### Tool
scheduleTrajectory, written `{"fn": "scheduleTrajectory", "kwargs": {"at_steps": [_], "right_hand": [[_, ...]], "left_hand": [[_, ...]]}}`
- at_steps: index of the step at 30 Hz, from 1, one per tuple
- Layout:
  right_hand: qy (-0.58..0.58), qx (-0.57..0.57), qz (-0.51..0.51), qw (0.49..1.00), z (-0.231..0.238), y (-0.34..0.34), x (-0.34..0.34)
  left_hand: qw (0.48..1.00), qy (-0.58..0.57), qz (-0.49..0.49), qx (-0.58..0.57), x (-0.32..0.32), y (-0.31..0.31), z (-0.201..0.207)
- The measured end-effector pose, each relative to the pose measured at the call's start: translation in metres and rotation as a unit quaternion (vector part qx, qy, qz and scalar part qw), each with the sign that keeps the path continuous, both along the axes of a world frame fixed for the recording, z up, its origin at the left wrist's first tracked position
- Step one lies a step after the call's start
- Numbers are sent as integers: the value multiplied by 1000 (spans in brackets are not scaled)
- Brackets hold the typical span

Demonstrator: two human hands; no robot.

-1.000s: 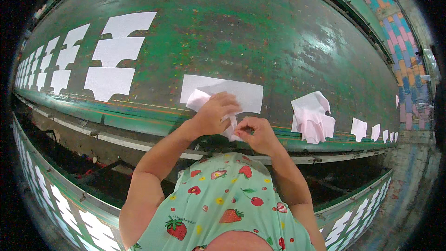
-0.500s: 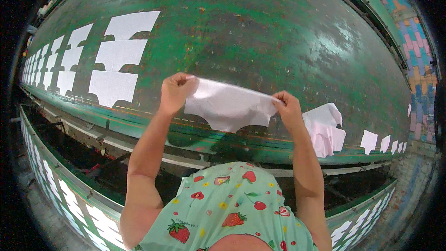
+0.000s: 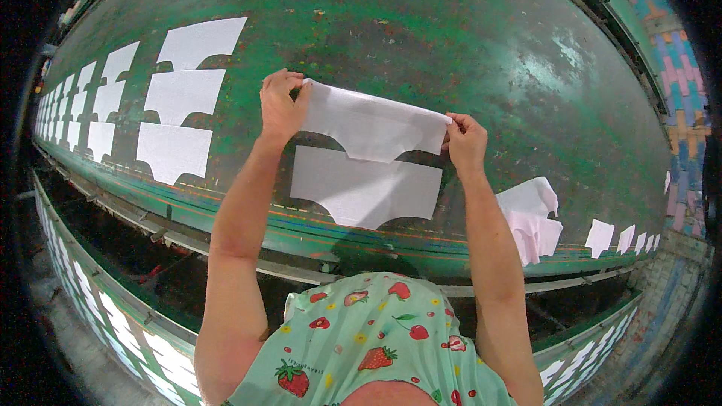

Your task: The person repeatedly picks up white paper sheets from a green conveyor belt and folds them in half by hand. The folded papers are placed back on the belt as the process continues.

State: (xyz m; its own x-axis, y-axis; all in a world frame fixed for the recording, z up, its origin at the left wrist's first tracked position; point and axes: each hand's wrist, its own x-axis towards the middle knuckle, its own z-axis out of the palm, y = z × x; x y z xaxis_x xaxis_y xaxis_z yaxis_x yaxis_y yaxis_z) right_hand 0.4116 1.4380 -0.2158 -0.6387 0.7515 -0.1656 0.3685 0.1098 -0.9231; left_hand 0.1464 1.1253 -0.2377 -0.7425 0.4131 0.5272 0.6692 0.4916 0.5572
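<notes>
Stretched between my two hands is a white cut fabric piece (image 3: 372, 122) with a straight far edge and curved cutouts on its near side. My left hand (image 3: 284, 105) pinches its far left corner, and my right hand (image 3: 466, 140) pinches its far right corner. Just nearer to me, a second white piece of the same shape (image 3: 366, 188) lies flat on the green table (image 3: 391, 37). The near middle of the held piece meets that second piece's far edge. To the right of my right forearm sits a loose, crumpled pile of white fabric pieces (image 3: 532, 218).
Rows of matching white pieces (image 3: 174, 152) lie flat along the table's left part. Several smaller-looking pieces (image 3: 599, 236) line the near edge at far right. A metal rail (image 3: 293, 271) runs along the near side. Behind me stands another table with white pieces (image 3: 120, 323).
Both hands have moved farther from me, over the table, with a fabric piece held taut. A flat piece now shows nearer to me, below the held one.
</notes>
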Motion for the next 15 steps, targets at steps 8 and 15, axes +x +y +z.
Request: {"fn": "scheduleTrajectory", "kwargs": {"at_steps": [8, 15], "right_hand": [[-56, -16, -17, 998, 12, 3, -16], [-35, 3, -47, 998, 3, 3, -18]], "left_hand": [[998, -9, 6, -54, -7, 3, 0], [948, -4, -48, -316, 75, 41, 18]]}}
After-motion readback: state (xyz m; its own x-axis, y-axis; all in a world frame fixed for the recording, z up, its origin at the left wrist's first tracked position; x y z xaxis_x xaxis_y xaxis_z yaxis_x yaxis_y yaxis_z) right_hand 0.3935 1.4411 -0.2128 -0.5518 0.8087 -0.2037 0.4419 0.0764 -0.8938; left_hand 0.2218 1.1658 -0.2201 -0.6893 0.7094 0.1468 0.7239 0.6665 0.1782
